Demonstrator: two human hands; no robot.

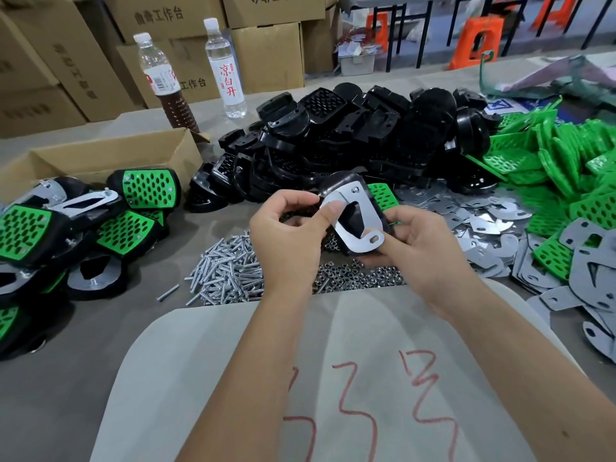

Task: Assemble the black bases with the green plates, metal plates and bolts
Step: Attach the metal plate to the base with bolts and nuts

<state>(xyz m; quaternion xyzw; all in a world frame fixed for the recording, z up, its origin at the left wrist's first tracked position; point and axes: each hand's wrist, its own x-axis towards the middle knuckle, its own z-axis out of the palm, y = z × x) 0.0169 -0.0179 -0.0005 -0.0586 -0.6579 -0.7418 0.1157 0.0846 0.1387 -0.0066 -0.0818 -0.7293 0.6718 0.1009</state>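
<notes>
Metal plate seated on a black base, held above the desk's near edge.
Both hands grip it: left hand pinches the plate, right hand cradles the base. Best line the holes up squarely before feeding a bolt.

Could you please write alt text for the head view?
Two hands hold a black base with a metal plate laid on it: the left hand pinches the plate's top edge, the right hand grips the lower end. Below lie bolts and nuts; finished assemblies sit at left.
</notes>
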